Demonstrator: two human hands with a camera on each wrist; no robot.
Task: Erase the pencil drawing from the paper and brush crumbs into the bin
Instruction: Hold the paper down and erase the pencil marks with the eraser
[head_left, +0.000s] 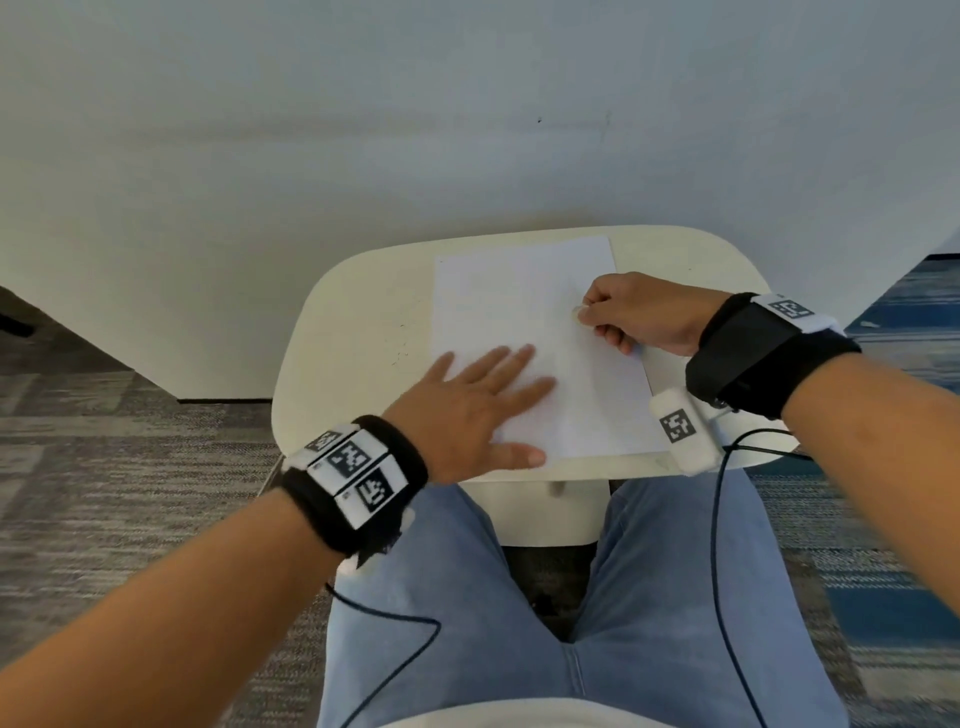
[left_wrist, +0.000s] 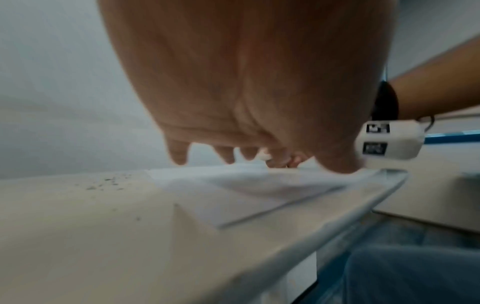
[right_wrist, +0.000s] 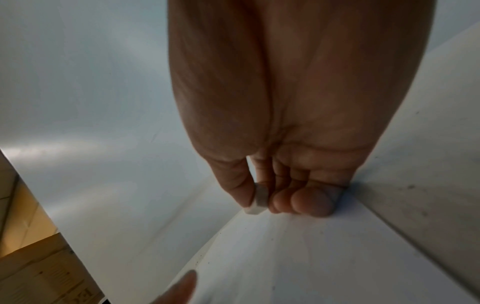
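Note:
A white sheet of paper (head_left: 514, 306) lies on a small cream table (head_left: 353, 322); only faint pencil traces show on it. My left hand (head_left: 483, 400) lies flat with spread fingers on the sheet's near left part, pressing it down. My right hand (head_left: 618, 317) pinches a small white eraser (right_wrist: 258, 202) between thumb and fingers, its lower edge on the paper's right side. In the head view only the eraser's tip (head_left: 577, 310) shows. Dark crumbs (left_wrist: 109, 182) lie on the table left of the sheet (left_wrist: 233, 197). No bin is in view.
The table stands against a white wall (head_left: 467, 130). My knees in blue jeans (head_left: 649, 597) sit under its near edge. Grey carpet (head_left: 104, 467) lies to the left, blue carpet (head_left: 909, 322) to the right. Cables hang from both wrist bands.

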